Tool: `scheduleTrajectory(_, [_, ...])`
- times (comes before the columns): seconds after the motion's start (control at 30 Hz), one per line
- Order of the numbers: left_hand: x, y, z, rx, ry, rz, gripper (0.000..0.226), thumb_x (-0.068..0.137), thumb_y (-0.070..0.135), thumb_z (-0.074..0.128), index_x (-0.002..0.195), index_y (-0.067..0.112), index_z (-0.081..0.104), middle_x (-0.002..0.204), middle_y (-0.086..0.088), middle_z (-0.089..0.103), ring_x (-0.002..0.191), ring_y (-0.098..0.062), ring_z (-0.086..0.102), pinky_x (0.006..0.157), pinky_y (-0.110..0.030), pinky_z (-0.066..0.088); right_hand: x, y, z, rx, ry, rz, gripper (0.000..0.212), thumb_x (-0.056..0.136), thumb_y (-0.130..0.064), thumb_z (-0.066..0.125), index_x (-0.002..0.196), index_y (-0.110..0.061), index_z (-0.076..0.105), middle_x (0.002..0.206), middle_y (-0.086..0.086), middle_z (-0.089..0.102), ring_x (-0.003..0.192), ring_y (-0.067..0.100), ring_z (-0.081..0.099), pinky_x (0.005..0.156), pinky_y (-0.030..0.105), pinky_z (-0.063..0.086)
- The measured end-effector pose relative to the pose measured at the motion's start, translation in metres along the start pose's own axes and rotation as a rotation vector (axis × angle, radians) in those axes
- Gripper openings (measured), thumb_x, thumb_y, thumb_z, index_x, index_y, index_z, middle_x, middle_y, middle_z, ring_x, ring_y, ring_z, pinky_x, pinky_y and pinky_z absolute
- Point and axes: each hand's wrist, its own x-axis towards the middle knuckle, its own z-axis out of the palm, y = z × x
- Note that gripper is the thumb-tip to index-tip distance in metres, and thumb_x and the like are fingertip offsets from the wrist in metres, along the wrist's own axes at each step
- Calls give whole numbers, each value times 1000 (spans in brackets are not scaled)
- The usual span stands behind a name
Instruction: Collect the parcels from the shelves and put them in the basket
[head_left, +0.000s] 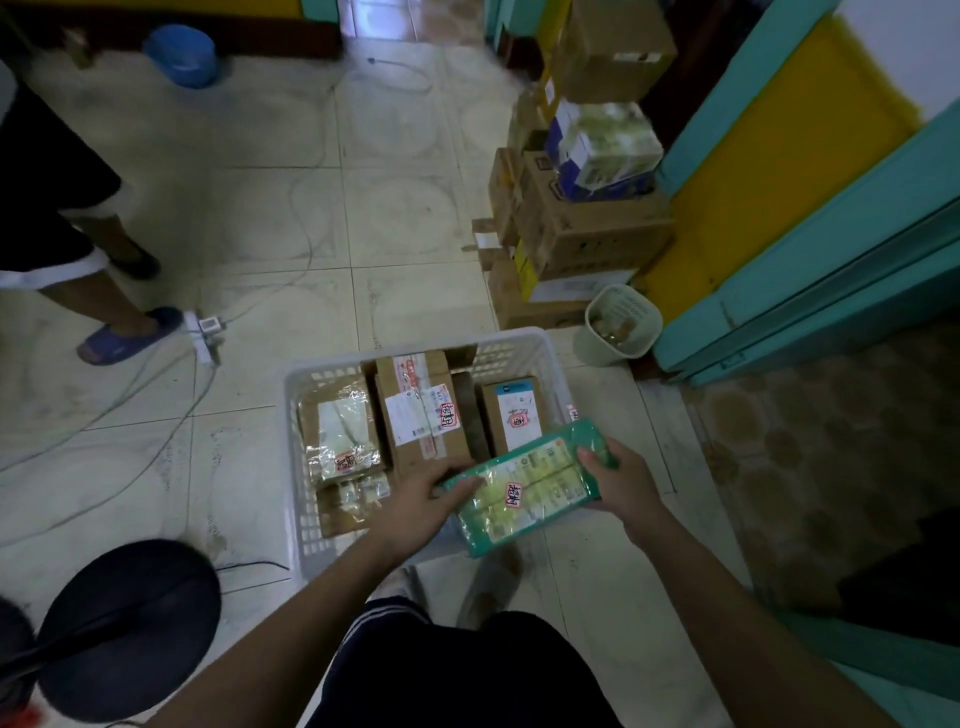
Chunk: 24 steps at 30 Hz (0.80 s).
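Hands, left (415, 501) and right (621, 480), both gripping one green parcel (524, 491) over basket (311, 530) of four boxes.

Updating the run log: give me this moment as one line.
both hands: left hand, right hand hold green parcel | place: above basket near edge | basket: boxes inside

The green parcel (527, 491) hides the near right corner of the white basket (311, 374) under the fingers of both hands, and the print on its label is too small to read. Past the fingertips, the stacked cardboard boxes (587, 228) are blurred. At the left edge, another person (78, 249) is cut off; only the legs show.
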Motion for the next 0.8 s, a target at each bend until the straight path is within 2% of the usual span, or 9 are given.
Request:
scheduleTrajectory(0.03, [2,-2,3,5,43,10,27,102,29,55,124,19,67,121,7,67,109,-6,62,95,-24,51,4,-2,-6,-4,12,2,16,99,-19,59,113,-19,66,101,8,72,87,25,72,74,49,62])
scheduleTrajectory(0.13, [13,-16,8,78,145,-2,28,105,14,46,121,18,69,119,9,65,109,-6,59,88,-9,44,14,-7,-16,-15,27,21,16,98,-17,60,113,-16,67,103,11,72,88,28,72,73,48,62])
scheduleTrajectory(0.2, [22,-31,8,193,152,-84,28,103,7,46,115,15,70,120,1,68,112,-18,62,87,-19,47,21,-7,-17,-33,23,44,17,98,-19,61,113,-15,67,104,11,72,89,29,72,73,49,62])
scheduleTrajectory(0.3, [36,-66,9,451,8,-304,29,101,9,46,114,6,72,122,-13,69,111,-29,63,80,-25,42,32,-4,-16,-43,-16,76,16,98,-21,61,113,-16,66,103,8,70,89,27,71,68,43,63])
scheduleTrajectory(0.37, [45,-90,11,494,-124,-444,31,101,13,45,112,-2,70,122,-20,67,112,-32,62,85,-28,45,37,1,-17,-10,-51,107,13,99,-19,60,111,-15,64,100,5,69,86,24,70,62,37,62])
scheduleTrajectory(0.47, [60,-117,25,295,-216,-579,29,103,16,46,116,-1,66,131,-21,61,122,-37,57,102,-36,47,46,15,-17,46,-110,143,12,100,-18,58,110,-18,64,104,3,69,89,21,69,62,34,61])
scheduleTrajectory(0.57, [73,-129,41,114,-245,-511,23,105,9,41,98,21,60,127,-19,58,118,-34,56,102,-37,44,54,30,-15,86,-126,196,16,100,-21,57,114,-19,62,109,3,68,94,21,68,65,34,61])
scheduleTrajectory(0.7, [87,-135,43,-58,-105,-377,21,102,-4,41,111,4,58,107,-10,57,101,-22,55,96,-37,48,64,40,-16,112,-138,256,24,100,-19,56,123,-12,59,116,9,66,100,26,67,65,35,62])
scheduleTrajectory(0.8, [90,-132,39,-251,78,-345,25,107,15,39,124,6,55,122,-11,60,114,-23,57,101,-36,49,74,41,-14,83,-125,295,24,99,-17,57,123,-11,58,119,13,65,100,31,67,60,36,61])
